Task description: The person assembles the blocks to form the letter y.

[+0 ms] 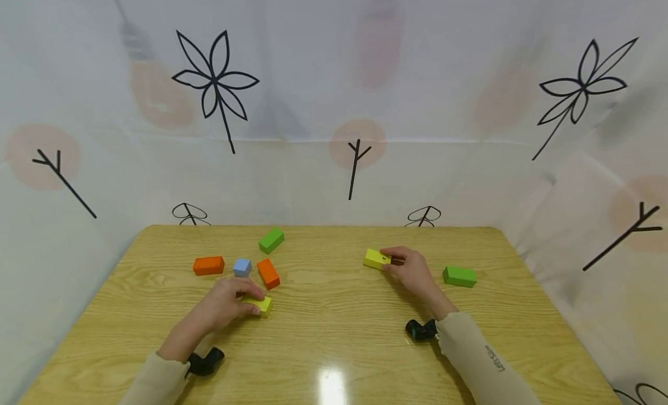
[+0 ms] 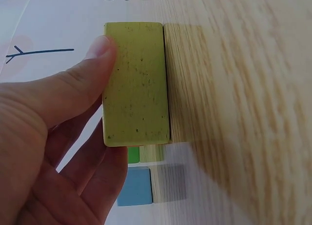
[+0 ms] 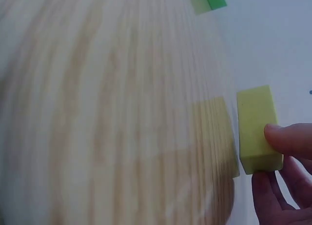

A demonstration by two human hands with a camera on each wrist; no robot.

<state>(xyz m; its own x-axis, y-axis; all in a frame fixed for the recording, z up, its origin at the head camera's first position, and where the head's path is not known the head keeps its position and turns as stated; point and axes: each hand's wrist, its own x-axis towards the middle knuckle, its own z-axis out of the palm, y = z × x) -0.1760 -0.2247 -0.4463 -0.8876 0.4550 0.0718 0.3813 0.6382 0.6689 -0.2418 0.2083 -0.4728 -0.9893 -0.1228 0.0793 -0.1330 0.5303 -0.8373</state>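
My left hand [image 1: 227,305] grips a yellow block [image 1: 265,307] at the front left of the group of blocks. In the left wrist view, the thumb presses one long edge of that yellow block [image 2: 136,83] and fingers go behind its end. Right of centre, my right hand [image 1: 414,272] pinches a second yellow block [image 1: 374,259] between thumb and fingers. The right wrist view shows this block [image 3: 257,127] close against the wooden surface. Just beyond the left hand lie an orange block [image 1: 268,274] and a small blue block [image 1: 242,267].
Another orange block [image 1: 209,266] lies at the left, and a green block [image 1: 271,241] lies near the back edge. A second green block [image 1: 460,277] is right of the right hand. The wooden table [image 1: 334,318] ends at a patterned white cloth [image 1: 292,179].
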